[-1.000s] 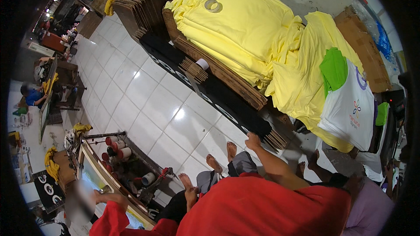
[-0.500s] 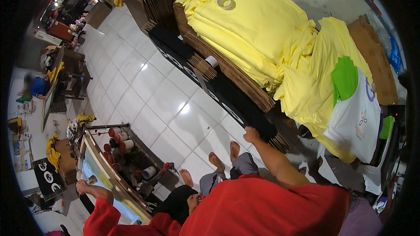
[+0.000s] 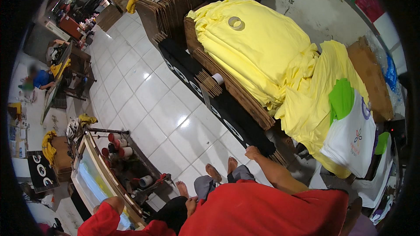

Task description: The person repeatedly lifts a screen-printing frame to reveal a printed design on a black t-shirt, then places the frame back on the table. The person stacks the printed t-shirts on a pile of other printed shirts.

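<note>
The row of black cloths (image 3: 232, 110) stands just in front of your right hand (image 3: 252, 152), a little to its left at the far end. The row is long and thin, and its long way runs slanting from your right hand up and away to the far left. Your right hand is the near one: its fingers are curled shut at the low edge of the close end, as far as the view shows. Your left hand (image 3: 113, 204) is well apart from it, off to the left; I cannot tell what its fingers do. The cloths are dark black, pulled over thin brown boards, with big white round shapes along the low side, and board ends stick out like a comb. Just beyond them lie more flat brown boards (image 3: 251, 104). Behind those is a big soft pile of yellow cloth (image 3: 262, 30), with a tape ring (image 3: 231, 22) on top. Over by your left hand lies a wood-framed screen (image 3: 93, 183), light blue inside, with red and white pots (image 3: 125, 152) near it.
</note>
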`<state>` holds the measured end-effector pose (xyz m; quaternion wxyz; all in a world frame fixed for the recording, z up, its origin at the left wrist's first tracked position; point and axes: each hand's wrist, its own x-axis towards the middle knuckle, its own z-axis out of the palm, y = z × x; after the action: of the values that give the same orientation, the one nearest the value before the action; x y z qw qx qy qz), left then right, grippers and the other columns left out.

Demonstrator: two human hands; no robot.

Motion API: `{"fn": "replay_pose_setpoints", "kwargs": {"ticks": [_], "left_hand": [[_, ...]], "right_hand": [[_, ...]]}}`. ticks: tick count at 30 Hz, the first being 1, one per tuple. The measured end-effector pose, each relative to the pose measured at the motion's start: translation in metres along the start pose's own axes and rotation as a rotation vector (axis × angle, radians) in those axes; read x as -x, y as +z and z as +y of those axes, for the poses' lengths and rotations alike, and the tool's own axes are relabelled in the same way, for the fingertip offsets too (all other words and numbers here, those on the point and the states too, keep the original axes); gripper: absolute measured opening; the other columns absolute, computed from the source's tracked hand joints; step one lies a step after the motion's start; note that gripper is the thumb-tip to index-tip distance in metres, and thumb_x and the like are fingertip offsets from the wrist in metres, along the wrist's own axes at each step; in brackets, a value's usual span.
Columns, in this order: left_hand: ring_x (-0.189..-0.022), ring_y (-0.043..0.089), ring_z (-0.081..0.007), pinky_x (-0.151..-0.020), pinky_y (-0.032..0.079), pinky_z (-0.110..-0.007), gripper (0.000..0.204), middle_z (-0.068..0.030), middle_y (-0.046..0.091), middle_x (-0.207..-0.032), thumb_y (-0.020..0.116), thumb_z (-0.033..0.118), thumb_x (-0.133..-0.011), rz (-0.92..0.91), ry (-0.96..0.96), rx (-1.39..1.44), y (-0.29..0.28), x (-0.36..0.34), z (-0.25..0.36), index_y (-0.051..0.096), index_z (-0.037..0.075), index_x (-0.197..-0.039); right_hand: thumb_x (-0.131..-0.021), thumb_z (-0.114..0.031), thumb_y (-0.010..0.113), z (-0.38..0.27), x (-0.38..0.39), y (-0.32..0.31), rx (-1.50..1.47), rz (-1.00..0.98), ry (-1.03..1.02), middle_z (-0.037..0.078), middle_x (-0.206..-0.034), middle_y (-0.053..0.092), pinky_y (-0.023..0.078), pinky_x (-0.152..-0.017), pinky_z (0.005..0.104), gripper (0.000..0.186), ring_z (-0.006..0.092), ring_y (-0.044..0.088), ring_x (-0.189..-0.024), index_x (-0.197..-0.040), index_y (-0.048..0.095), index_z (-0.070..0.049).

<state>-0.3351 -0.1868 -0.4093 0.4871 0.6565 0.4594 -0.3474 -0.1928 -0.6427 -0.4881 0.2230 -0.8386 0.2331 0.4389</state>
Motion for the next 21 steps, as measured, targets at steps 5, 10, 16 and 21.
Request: {"fn": "replay_pose_setpoints", "kwargs": {"ticks": [5, 10, 16, 21], "left_hand": [[-0.057, 0.055, -0.017, -0.055, 0.044, -0.03, 0.025, -0.0053, 0.059, -0.063, 0.063, 0.022, -0.081, -0.009, 0.202, -0.113, -0.006, -0.044, -0.032, 0.063, -0.002, -0.085], [-0.055, 0.054, -0.0172, -0.051, 0.041, -0.03, 0.021, -0.0047, 0.057, -0.061, 0.062, 0.021, -0.081, -0.055, 0.089, -0.09, -0.012, -0.084, -0.024, 0.061, 0.001, -0.081], [-0.052, 0.052, -0.0173, -0.047, 0.038, -0.03, 0.017, -0.004, 0.055, -0.058, 0.061, 0.02, -0.082, -0.091, -0.001, -0.008, -0.028, -0.116, 0.017, 0.058, 0.004, -0.077], [-0.049, 0.051, -0.0175, -0.043, 0.035, -0.03, 0.016, -0.0035, 0.053, -0.056, 0.06, 0.02, -0.082, -0.165, -0.144, 0.098, -0.045, -0.137, 0.059, 0.056, 0.007, -0.073]], "right_hand": [[-0.072, -0.021, 0.06, -0.011, -0.011, -0.01, 0.04, 0.035, -0.069, 0.019, -0.11, 0.061, 0.046, -0.09, 0.0415, 0.032, 0.0354, 0.057, -0.105, -0.1, 0.065, -0.006], [-0.071, -0.021, 0.062, -0.049, -0.003, -0.032, -0.004, 0.098, -0.041, 0.019, -0.106, 0.062, 0.046, -0.088, 0.0402, 0.031, 0.0349, 0.058, -0.102, -0.097, 0.066, -0.006], [-0.07, -0.017, 0.065, -0.135, 0.009, -0.1, -0.184, 0.451, -0.125, 0.02, -0.1, 0.063, 0.047, -0.085, 0.0424, 0.027, 0.0358, 0.059, -0.097, -0.093, 0.065, -0.003], [-0.082, -0.016, 0.06, -0.184, 0.001, -0.222, -0.191, 0.737, -0.181, 0.02, -0.133, 0.043, 0.035, -0.102, 0.044, 0.045, 0.0364, 0.043, -0.121, -0.125, 0.05, -0.004]]}}
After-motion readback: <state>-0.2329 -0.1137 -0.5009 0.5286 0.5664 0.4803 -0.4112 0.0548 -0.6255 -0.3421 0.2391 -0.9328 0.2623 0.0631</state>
